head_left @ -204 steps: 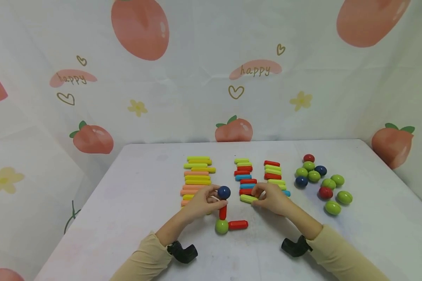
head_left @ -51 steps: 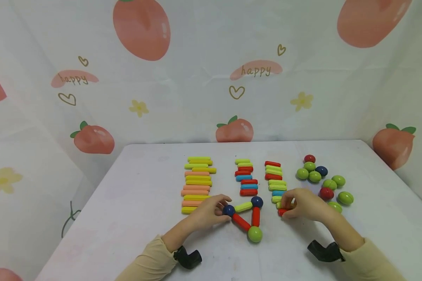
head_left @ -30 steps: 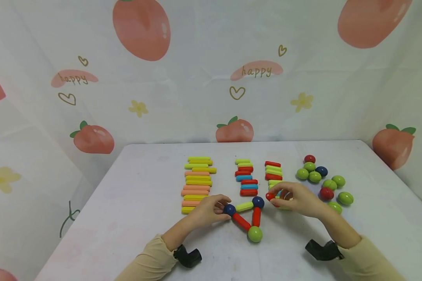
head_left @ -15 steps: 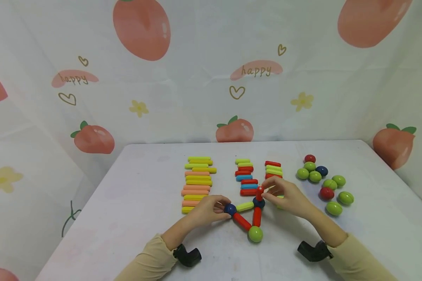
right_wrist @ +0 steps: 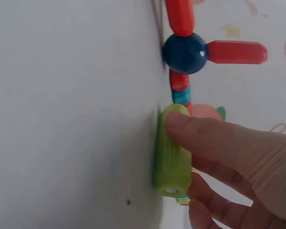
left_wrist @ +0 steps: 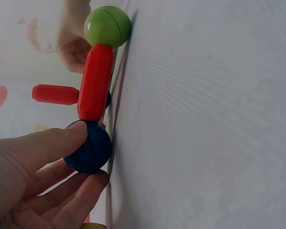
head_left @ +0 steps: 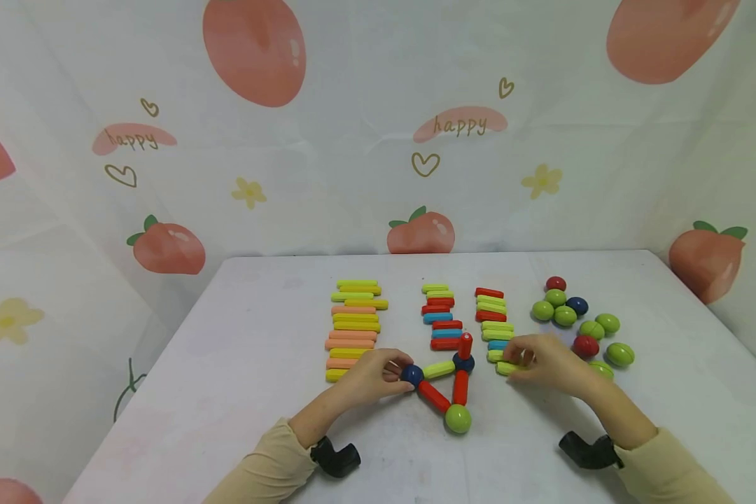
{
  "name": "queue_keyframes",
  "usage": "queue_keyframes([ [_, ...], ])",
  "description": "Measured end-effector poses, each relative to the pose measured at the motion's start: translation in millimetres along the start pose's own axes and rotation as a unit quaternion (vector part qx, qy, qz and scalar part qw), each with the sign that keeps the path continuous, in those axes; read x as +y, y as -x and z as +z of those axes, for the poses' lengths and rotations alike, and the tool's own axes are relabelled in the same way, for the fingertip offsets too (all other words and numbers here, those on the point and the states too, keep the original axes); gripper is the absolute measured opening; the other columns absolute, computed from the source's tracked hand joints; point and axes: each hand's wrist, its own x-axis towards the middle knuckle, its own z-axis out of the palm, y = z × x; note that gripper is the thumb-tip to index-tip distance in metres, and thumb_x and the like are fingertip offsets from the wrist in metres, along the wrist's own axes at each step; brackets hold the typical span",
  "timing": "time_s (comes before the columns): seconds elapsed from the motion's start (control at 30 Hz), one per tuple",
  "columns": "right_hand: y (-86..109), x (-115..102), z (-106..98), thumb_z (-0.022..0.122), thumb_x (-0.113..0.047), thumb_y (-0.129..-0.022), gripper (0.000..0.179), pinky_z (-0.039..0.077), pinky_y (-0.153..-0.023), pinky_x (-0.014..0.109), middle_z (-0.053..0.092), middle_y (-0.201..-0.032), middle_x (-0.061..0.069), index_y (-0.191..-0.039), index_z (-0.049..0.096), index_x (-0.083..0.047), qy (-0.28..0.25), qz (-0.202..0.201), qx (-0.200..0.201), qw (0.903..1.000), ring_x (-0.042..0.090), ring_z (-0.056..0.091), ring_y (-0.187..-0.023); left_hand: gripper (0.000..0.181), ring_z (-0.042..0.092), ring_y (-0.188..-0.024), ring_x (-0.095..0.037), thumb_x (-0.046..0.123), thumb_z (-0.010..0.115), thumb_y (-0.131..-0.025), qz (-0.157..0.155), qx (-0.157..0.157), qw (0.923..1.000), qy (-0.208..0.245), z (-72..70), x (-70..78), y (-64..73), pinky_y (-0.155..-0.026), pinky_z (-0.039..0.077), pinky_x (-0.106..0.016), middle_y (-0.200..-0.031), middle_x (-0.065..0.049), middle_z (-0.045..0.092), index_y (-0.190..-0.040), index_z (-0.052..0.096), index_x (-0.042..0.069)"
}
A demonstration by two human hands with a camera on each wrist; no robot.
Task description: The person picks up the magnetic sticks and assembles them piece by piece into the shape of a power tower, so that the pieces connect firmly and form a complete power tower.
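A triangle of magnetic sticks and balls lies on the table in the head view. Its corners are a blue ball (head_left: 412,376), a second blue ball (head_left: 467,363) and a green ball (head_left: 458,419). Two red sticks (head_left: 434,397) and a yellow-green stick (head_left: 439,369) join them. Upright on the second blue ball stands another red stick (head_left: 465,344). My left hand (head_left: 376,376) holds the left blue ball between thumb and fingers. My right hand (head_left: 549,364) pinches a loose yellow-green stick (right_wrist: 172,160) at the near end of the right row, thumb on its side.
Long yellow and orange sticks (head_left: 355,326) form a column at the left. Two columns of short sticks (head_left: 437,318) lie behind and right of the triangle. Several loose balls (head_left: 565,316) sit at the right. A printed curtain hangs behind the table (head_left: 258,329).
The sticks and balls have become a closed triangle. My right hand took a red stick from the right row, stood it on a blue ball, then returned to a yellow-green stick. My left hand stayed lately.
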Motion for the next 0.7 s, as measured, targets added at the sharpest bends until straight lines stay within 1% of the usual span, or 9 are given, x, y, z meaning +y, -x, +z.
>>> queue_keyframes([
  [0.13,2.4,-2.8,4.1,0.079,-0.014,-0.072,0.022,0.045,-0.061,0.017,0.062,-0.081,-0.006,-0.089,0.065,-0.012,0.017,0.008,0.006,0.9998,0.008,0.051,-0.075,0.035,0.063,-0.095,-0.02,0.015,0.071,-0.082,0.003,-0.001,1.0,-0.002,-0.4,-0.5,-0.2,-0.079,0.056,-0.025,-0.109,-0.01,0.065,-0.113,0.062,0.004],
  [0.2,2.9,-4.2,3.4,0.078,-0.014,-0.073,0.022,0.046,-0.062,0.017,0.062,-0.082,-0.006,-0.09,0.066,-0.012,0.015,0.004,0.006,0.9999,0.007,0.05,-0.075,0.035,0.063,-0.095,-0.02,0.015,0.071,-0.082,0.003,-0.001,1.0,-0.003,-0.6,-0.4,-0.1,-0.079,0.056,-0.025,-0.109,-0.01,0.065,-0.113,0.062,0.004],
  [0.3,3.1,-6.0,-0.3,0.076,-0.015,-0.075,0.023,0.048,-0.063,0.017,0.062,-0.083,-0.005,-0.096,0.066,-0.01,-0.008,-0.023,0.009,0.9997,0.004,0.05,-0.074,0.035,0.063,-0.095,-0.02,0.015,0.071,-0.082,0.003,-0.001,1.0,-0.004,-0.8,-0.1,-0.1,-0.079,0.056,-0.025,-0.11,-0.011,0.065,-0.113,0.062,0.004],
  [0.37,4.2,-9.2,-2.8,0.074,-0.016,-0.078,0.025,0.049,-0.064,0.017,0.063,-0.084,-0.004,-0.101,0.066,-0.008,-0.034,-0.056,0.017,0.9977,0.001,0.051,-0.074,0.035,0.063,-0.095,-0.02,0.015,0.071,-0.082,0.004,-0.002,1.0,-0.003,-1.1,0.5,0.0,-0.079,0.056,-0.025,-0.11,-0.011,0.065,-0.113,0.062,0.004],
  [0.47,6.7,-18.3,-4.9,0.07,-0.015,-0.082,0.029,0.052,-0.067,0.017,0.064,-0.088,-0.002,-0.108,0.064,-0.004,-0.082,-0.109,0.017,0.9905,-0.001,0.053,-0.075,0.035,0.063,-0.095,-0.02,0.015,0.071,-0.082,0.003,-0.004,1.0,-0.003,-1.6,1.0,0.1,-0.08,0.056,-0.025,-0.11,-0.011,0.065,-0.113,0.062,0.004],
  [0.53,8.2,-26.7,-4.1,0.067,-0.015,-0.085,0.03,0.053,-0.07,0.017,0.065,-0.09,-0.001,-0.112,0.062,-0.003,-0.116,-0.135,0.004,0.9839,0.0,0.056,-0.078,0.035,0.063,-0.095,-0.02,0.015,0.071,-0.082,0.001,-0.005,1.0,-0.002,-1.9,1.4,0.3,-0.08,0.056,-0.025,-0.11,-0.011,0.065,-0.114,0.062,0.004],
  [0.6,8.9,-35.4,-1.9,0.065,-0.014,-0.086,0.03,0.054,-0.072,0.018,0.065,-0.093,0.001,-0.114,0.061,-0.002,-0.15,-0.151,-0.02,0.977,0.002,0.057,-0.081,0.035,0.063,-0.095,-0.02,0.015,0.072,-0.082,-0.002,-0.006,1.0,-0.001,-2.2,1.6,0.3,-0.08,0.056,-0.025,-0.109,-0.011,0.065,-0.114,0.062,0.004],
  [0.7,9.0,-46.8,4.8,0.064,-0.013,-0.087,0.028,0.055,-0.077,0.021,0.065,-0.098,0.004,-0.112,0.06,-0.002,-0.195,-0.165,-0.052,0.9654,0.005,0.061,-0.087,0.035,0.063,-0.095,-0.02,0.015,0.072,-0.081,-0.002,-0.006,1.0,0.001,-2.2,1.9,0.4,-0.08,0.056,-0.026,-0.109,-0.011,0.065,-0.114,0.062,0.004],
])
